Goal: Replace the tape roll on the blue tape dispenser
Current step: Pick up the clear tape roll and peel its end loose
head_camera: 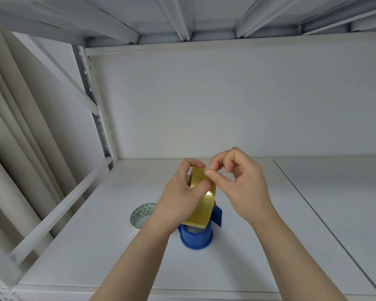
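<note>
A yellowish tape roll point(203, 200) is held on edge above the shelf, gripped by my left hand point(180, 196) around its left side. My right hand point(239, 181) pinches at the roll's upper edge with thumb and forefinger. Directly below the roll stands the blue tape dispenser point(197, 237) on the white shelf board point(96, 246), partly hidden by the roll and my left wrist. A second, nearly used-up roll point(142, 215) with a patterned white core lies to the dispenser's left.
The shelf has a white back wall point(226, 101), a metal upright point(91, 101) at the left and a diagonal rail point(59, 211) along the left side. Another shelf board lies overhead. A seam point(317, 216) runs across the board to the right.
</note>
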